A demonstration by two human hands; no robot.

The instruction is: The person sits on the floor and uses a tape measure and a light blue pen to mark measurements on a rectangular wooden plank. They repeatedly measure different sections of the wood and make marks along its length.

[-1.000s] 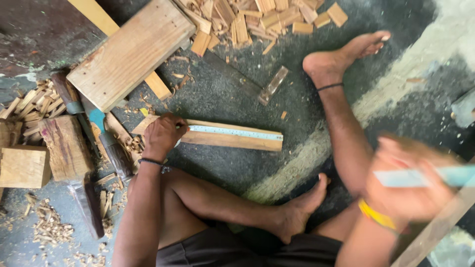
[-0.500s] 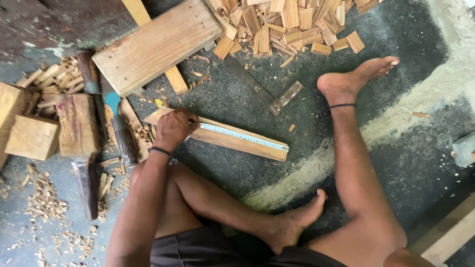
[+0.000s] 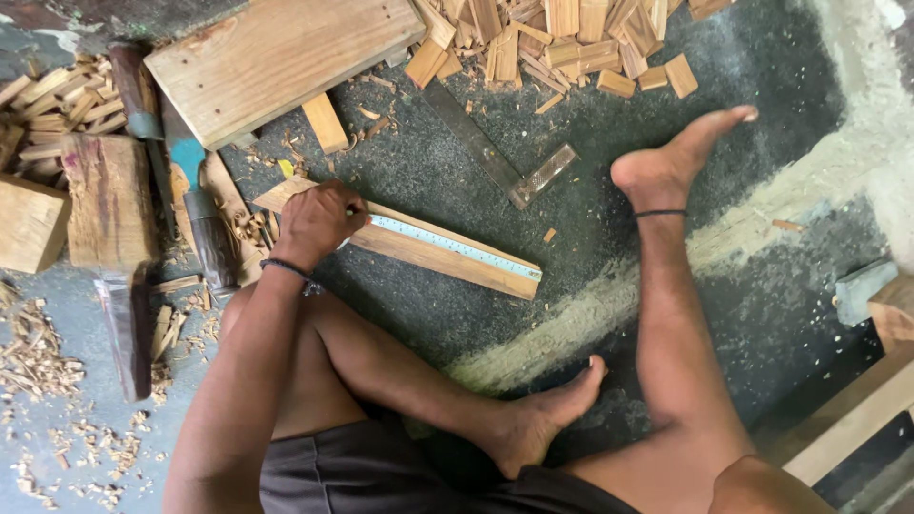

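Observation:
A long wooden strip lies slanted on the dark floor in front of my crossed legs. A pale steel ruler rests along its top face. My left hand is closed over the ruler's left end and presses it onto the strip; a dark band circles that wrist. My right hand is out of the picture. My left foot rests below the strip, and my right foot stretches out to its right.
A wide plank lies above the strip, with a pile of small cut wood pieces beside it. A metal try square, wood blocks, a blue-banded handled tool, a dark blade and shavings sit around.
My right hand, which held a pale blue object at the right edge one second ago, has left the view. The left hand stays on the ruler and strip while the view drifts.

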